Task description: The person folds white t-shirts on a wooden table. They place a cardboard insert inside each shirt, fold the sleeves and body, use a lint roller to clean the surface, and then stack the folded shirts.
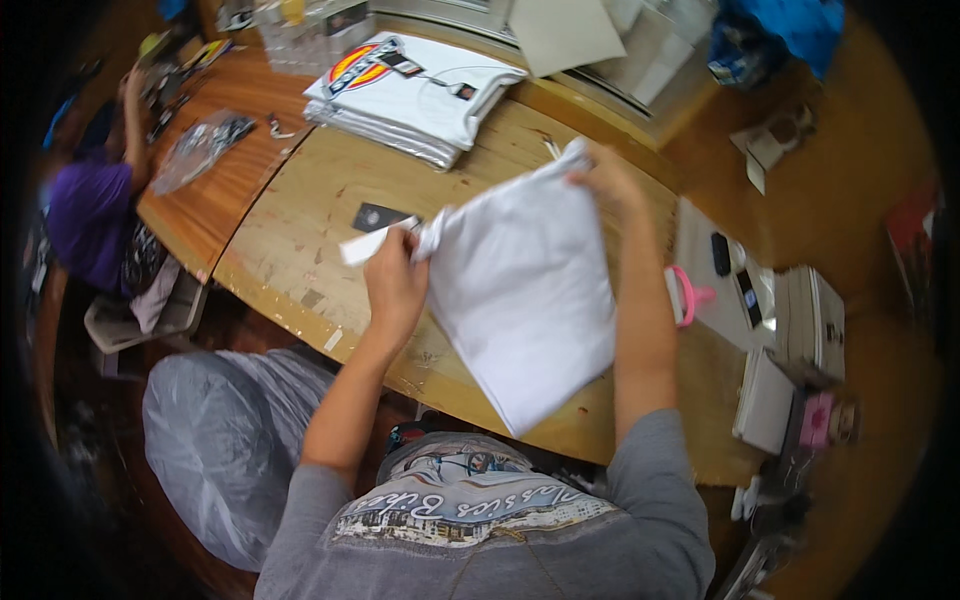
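A white folded garment (525, 290), which looks like a T-shirt, is held up over the wooden table between both hands. My left hand (393, 275) is closed on its upper left corner, where the cloth is bunched. My right hand (610, 178) grips the upper right corner, with the fingers partly behind the cloth. The lower corner hangs down at the table's near edge. A white tag (365, 247) sticks out beside my left hand, and a black tag (375, 216) shows just behind it.
Folded white T-shirts (430, 95) lie stacked at the back, small tags on top. Pink-handled scissors (686, 297) rest right of my right forearm. White boxes (765, 400) stand at the right edge. A grey plastic bag (215, 450) bulges at lower left. Someone in purple (90, 220) sits far left.
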`<state>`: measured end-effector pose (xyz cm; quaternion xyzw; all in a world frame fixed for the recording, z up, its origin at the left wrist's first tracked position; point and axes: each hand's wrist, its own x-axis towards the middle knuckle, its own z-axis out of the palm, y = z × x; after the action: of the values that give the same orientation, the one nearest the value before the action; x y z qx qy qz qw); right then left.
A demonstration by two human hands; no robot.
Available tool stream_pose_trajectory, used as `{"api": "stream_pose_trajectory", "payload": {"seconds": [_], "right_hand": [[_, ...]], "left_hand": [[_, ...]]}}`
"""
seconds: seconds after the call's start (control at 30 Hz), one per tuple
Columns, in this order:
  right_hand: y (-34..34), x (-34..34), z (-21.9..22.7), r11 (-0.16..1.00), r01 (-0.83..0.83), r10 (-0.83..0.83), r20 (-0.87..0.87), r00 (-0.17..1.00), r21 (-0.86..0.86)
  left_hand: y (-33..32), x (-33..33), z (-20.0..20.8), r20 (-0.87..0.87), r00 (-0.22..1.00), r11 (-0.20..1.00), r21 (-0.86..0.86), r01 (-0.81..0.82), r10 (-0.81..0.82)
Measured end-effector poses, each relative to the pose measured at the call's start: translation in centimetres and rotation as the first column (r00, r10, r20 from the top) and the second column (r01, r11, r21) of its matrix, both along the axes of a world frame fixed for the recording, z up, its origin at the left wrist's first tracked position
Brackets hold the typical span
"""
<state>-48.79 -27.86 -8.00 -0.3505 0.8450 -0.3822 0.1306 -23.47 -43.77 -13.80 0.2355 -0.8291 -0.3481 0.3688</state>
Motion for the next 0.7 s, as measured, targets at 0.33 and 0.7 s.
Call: {"api": "stream_pose_trajectory", "payload": {"seconds": [0.33,0.7], "right_hand": [[18.1,9.4,10.5,0.899,0.276,-0.424,-0.52,0.741,-0.339],[24.2,27.8,-10.1,0.972,0.077,0.045,-0.495,0.868,0.222]], "left_hand": [[1.8,-7.6,12.2,-0.408,0.702,0.812,-0.301,0.501,-0.584],[4.5,7.3,-4.5,0.57,0.342,0.207,-0.29,0.934,-0.747]]}}
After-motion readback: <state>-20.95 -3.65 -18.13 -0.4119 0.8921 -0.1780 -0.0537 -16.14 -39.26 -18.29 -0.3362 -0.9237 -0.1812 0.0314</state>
